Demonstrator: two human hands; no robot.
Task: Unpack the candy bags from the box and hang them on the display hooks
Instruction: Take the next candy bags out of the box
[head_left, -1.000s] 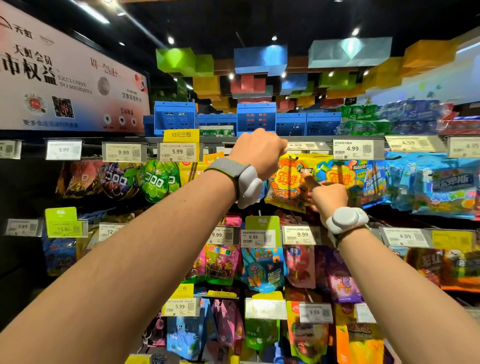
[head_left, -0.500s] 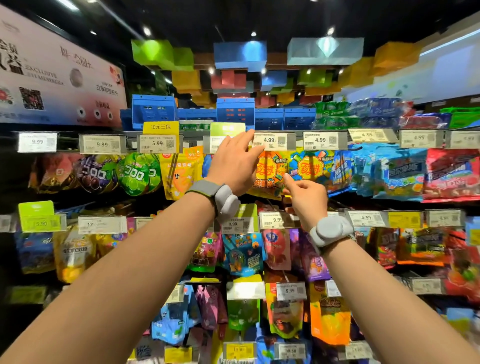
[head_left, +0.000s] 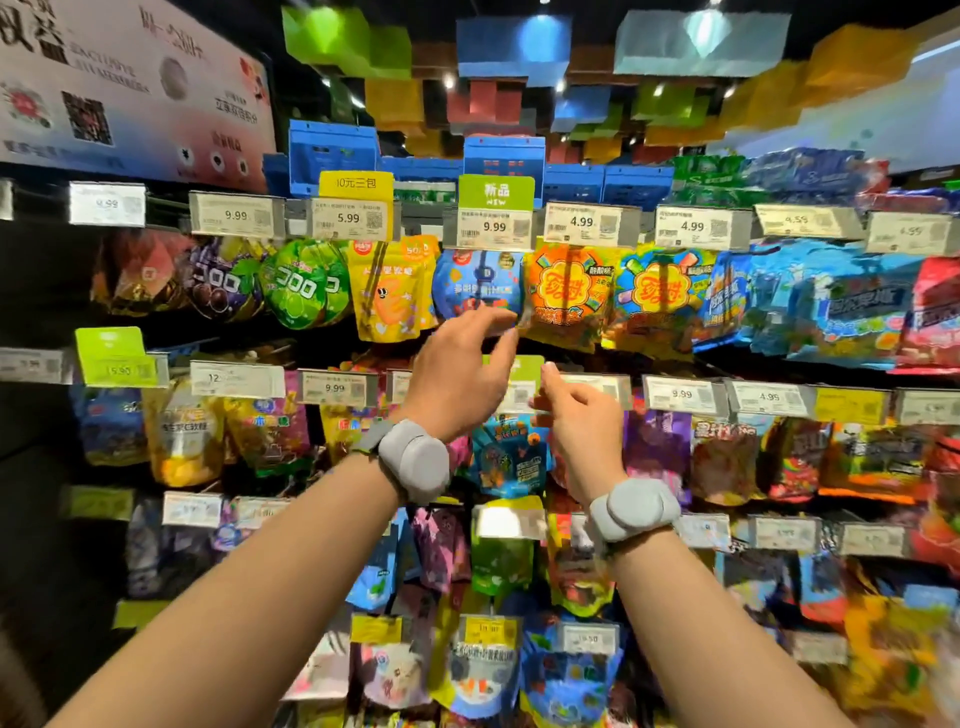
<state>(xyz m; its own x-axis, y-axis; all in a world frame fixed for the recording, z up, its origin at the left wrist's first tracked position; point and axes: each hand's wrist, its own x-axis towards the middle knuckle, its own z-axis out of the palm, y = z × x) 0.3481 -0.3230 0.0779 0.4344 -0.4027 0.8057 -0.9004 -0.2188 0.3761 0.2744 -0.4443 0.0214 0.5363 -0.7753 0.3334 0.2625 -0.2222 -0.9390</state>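
A blue candy bag (head_left: 478, 286) hangs on the top-row hook under the green "new" tag and the 9.99 price label (head_left: 493, 227). My left hand (head_left: 460, 371) is just below it, fingers relaxed, fingertips at the bag's lower edge and thumb a little apart. My right hand (head_left: 579, 413) is lower and to the right, in front of the second row's labels. Its fingers are loosely curled, the index finger points up, and it holds nothing. Orange lollipop-brand bags (head_left: 569, 291) hang right of the blue bag. The box is out of view.
The display wall holds several rows of hooks packed with candy bags, each with a price label at the front. Yellow bags (head_left: 389, 291) and green bags (head_left: 306, 283) hang left of the blue one. Blue crates (head_left: 332, 150) sit on top of the shelf.
Both hands have come down from the top-row hook and its label. The blue bag, hidden behind the left hand before, now hangs in plain sight. The view has tilted slightly down.
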